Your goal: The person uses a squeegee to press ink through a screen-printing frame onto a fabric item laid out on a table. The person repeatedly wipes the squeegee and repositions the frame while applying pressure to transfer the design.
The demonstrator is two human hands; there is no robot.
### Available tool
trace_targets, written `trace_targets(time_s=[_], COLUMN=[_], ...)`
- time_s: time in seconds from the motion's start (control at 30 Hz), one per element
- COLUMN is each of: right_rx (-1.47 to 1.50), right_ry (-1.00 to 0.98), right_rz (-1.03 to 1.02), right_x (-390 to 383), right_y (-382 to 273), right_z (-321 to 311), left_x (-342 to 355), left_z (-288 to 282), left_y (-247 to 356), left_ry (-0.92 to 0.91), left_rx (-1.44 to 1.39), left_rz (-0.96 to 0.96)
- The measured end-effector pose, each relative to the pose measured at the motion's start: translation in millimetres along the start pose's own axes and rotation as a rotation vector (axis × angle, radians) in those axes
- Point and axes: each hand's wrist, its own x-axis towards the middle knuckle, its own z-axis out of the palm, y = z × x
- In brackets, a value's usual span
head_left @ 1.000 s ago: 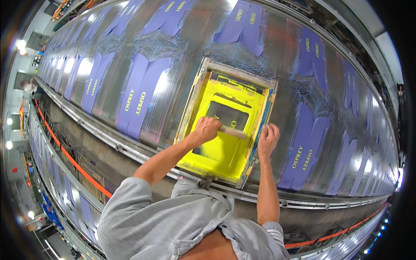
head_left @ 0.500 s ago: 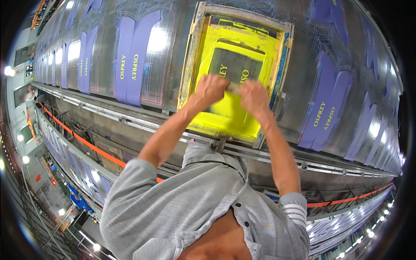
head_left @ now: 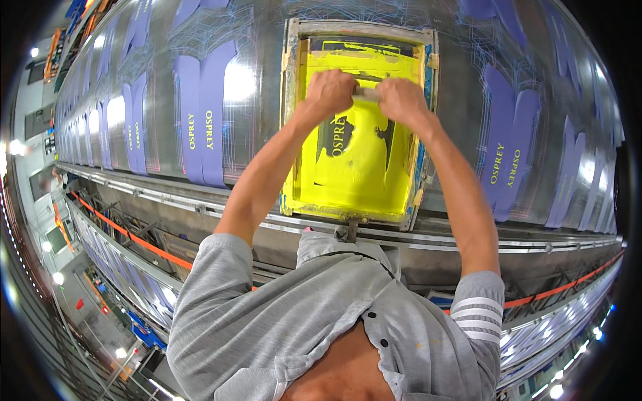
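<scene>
Both my hands are closed round a squeegee [head_left: 367, 94], whose short pale handle shows between them. My left hand [head_left: 332, 92] grips its left end and my right hand [head_left: 404, 100] its right end. They are over the far half of a screen-printing frame [head_left: 292, 73] that lies on the long table. Bright yellow ink [head_left: 354, 194] is spread thickly across the mesh, leaving irregular dark patches and part of the lettering bare in the middle. The squeegee's blade is mostly hidden behind my hands and forearms.
Purple fabric pieces [head_left: 190, 120] with yellow lettering lie along the table to the left, and more purple pieces [head_left: 498, 147] to the right. A metal rail [head_left: 154, 192] runs along the near edge. An orange strip [head_left: 134, 230] borders another table behind me.
My hands and the squeegee have moved away from me, from the middle of the frame toward its far end. Yellow ink now covers much of the dark rectangle that was bare.
</scene>
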Motion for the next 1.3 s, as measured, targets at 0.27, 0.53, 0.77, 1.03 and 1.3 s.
trace_targets(time_s=[0.27, 0.53, 0.77, 1.03, 1.3], right_rx=[-0.014, 0.140, -0.031, 0.003, 0.084], right_ry=[0.080, -0.037, 0.002, 0.016, 0.008], right_rz=[-0.105, -0.048, 0.000, -0.027, -0.013], right_x=[-75.8, -161.9, -20.4, -24.9, -191.0], right_y=[-27.4, -86.6, -13.4, -7.2, -95.2], right_z=[56.4, 87.8, 12.6, 28.1, 91.0], left_x=[-88.0, -194.5, -29.6, -30.9, -211.2], left_z=[36.8, 59.7, -7.0, 16.3, 68.0], left_y=[26.8, 47.9, 11.0, 10.2, 71.4], left_ry=[0.105, -0.014, -0.015, 0.079, 0.107], left_rx=[-0.160, -0.215, -0.028, -0.110, -0.244], left_rz=[0.068, 0.036, 0.004, 0.032, 0.080])
